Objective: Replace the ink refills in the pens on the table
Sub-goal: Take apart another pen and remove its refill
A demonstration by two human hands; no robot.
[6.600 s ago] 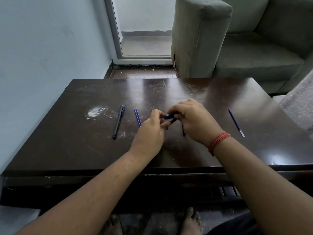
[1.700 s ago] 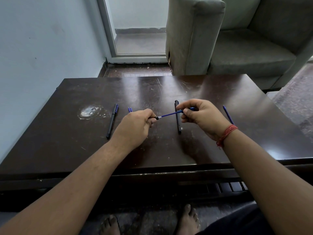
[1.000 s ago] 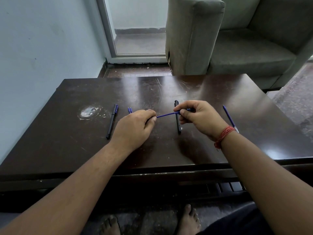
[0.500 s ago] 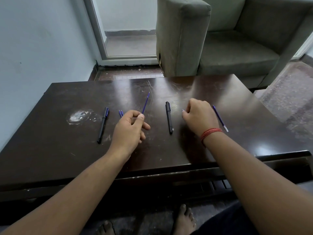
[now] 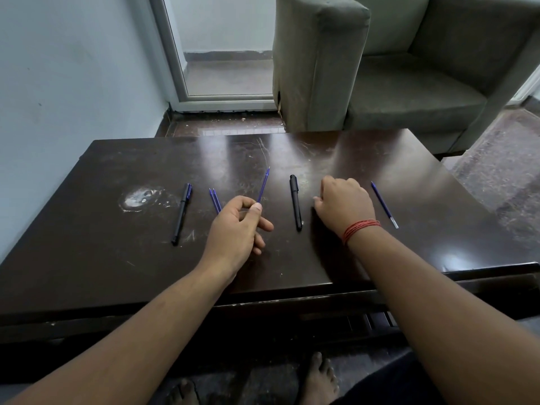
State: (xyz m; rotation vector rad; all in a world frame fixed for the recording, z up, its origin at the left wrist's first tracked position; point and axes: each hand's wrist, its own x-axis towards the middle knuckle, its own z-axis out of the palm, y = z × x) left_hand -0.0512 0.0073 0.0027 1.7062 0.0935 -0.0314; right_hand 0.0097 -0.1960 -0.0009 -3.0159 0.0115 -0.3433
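My left hand [image 5: 236, 226] pinches a thin blue refill [image 5: 264, 185] between thumb and forefinger, and the refill points up and away from me. To its right a black pen [image 5: 295, 206] lies lengthwise on the dark table [image 5: 117, 258]. My right hand [image 5: 344, 204] rests knuckles-up on the table just right of that pen. Its fingers are curled under, hiding whatever may be inside. Another black pen with a blue clip [image 5: 181, 213] lies at the left. Two blue refills [image 5: 214, 200] lie side by side next to my left hand. One more blue refill [image 5: 384, 204] lies beyond my right hand.
A pale worn patch [image 5: 140, 197] marks the table top at the left. A grey armchair [image 5: 380, 71] stands behind the table's far edge, with a glass door [image 5: 228, 45] and a pale wall to the left. My bare feet show under the near edge.
A second ago both hands held the refill stretched between them. Now my left hand alone holds it, pointing away, and my right hand has dropped onto the table beside the middle pen.
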